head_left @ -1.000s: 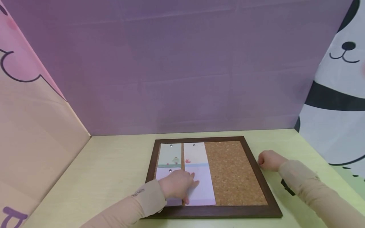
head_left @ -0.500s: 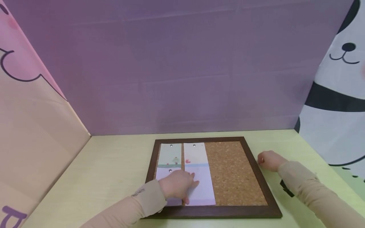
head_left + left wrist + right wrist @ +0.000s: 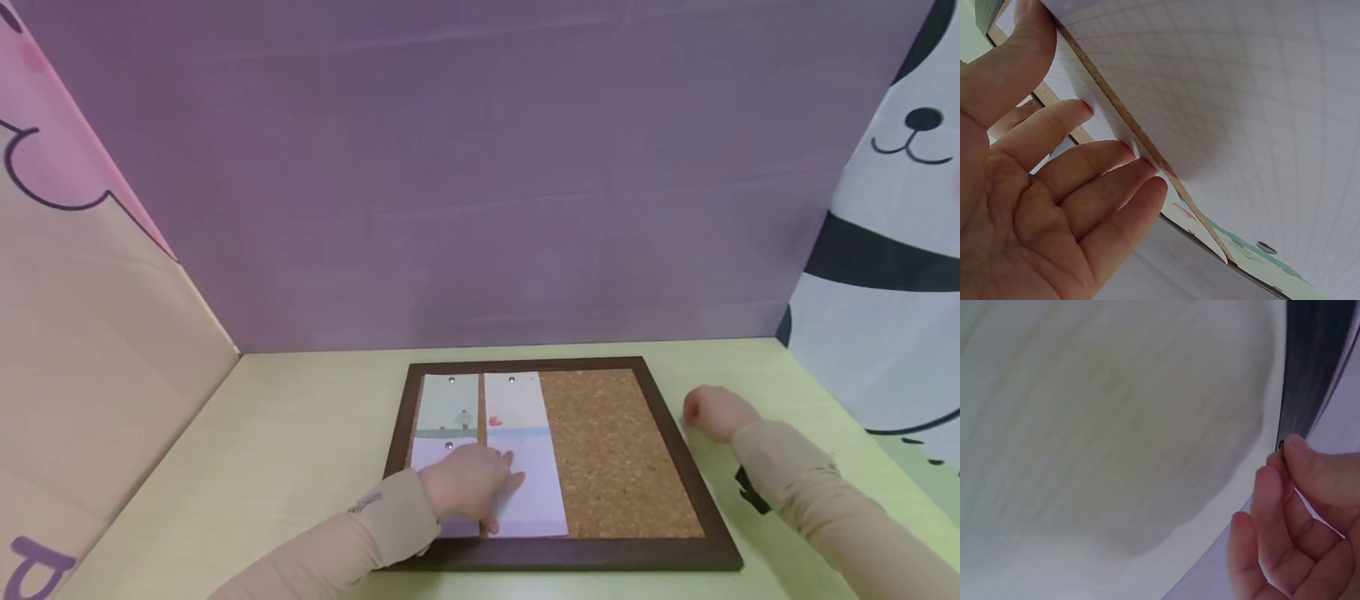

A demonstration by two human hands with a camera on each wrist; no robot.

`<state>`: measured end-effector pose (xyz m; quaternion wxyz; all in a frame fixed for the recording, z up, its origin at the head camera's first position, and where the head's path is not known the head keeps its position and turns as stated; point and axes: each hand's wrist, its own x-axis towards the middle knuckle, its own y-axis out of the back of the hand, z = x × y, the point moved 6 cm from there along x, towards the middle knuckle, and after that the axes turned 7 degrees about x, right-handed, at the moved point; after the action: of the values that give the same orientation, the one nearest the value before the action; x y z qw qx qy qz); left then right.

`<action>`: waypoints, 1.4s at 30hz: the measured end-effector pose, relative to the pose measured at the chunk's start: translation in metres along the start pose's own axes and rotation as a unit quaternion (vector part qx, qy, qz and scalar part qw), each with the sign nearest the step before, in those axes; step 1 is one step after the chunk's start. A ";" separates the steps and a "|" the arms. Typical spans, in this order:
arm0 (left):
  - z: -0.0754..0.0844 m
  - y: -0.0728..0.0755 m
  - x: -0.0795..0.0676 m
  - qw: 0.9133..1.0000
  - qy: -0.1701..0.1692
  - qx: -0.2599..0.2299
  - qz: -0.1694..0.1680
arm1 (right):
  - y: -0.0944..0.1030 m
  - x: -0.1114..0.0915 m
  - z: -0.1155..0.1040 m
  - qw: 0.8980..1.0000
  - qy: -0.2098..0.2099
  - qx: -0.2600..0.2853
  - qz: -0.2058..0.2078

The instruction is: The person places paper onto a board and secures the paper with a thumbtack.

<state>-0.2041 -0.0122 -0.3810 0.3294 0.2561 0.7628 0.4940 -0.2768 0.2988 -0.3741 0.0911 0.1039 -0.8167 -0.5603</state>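
Note:
A cork board [image 3: 611,458] in a dark brown frame lies on the table, its left part covered by lined sheets of paper. My left hand [image 3: 467,485] rests on the sheets, its fingers spread and slightly bent. Its fingertips touch the right-hand sheet [image 3: 528,492]. Silver thumbtacks hold the tops of the right-hand sheet, the upper left sheet [image 3: 442,408] and the lower left sheet [image 3: 1260,125]. Beside the frame's right edge, my right hand [image 3: 720,412] pinches a small dark tack-like piece [image 3: 1282,445] between thumb and index finger; most of it is hidden.
The pale wood table [image 3: 300,433] surrounds the board. A purple cloth [image 3: 480,183] stands behind it, with printed cloths at the left and right [image 3: 870,333]. A dark strap piece [image 3: 752,492] shows under my right sleeve.
My right hand has moved slightly to the right, away from the frame. My left hand stays in place on the sheets.

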 end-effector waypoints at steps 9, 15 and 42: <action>-0.001 0.000 0.002 1.000 0.002 -0.001 -0.006 | 0.006 0.000 0.001 0.989 -0.053 0.141 0.005; 0.000 0.000 0.001 1.000 -0.003 -0.001 -0.002 | 0.001 0.003 0.002 0.944 -0.110 0.309 -0.026; -0.001 0.000 -0.001 1.000 0.011 -0.028 -0.010 | -0.031 0.034 -0.073 0.791 -0.135 0.584 -0.126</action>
<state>-0.2044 -0.0133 -0.3806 0.3332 0.2337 0.7550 0.5141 -0.2885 0.2134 -0.3763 -0.1692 0.1627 -0.9720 0.0081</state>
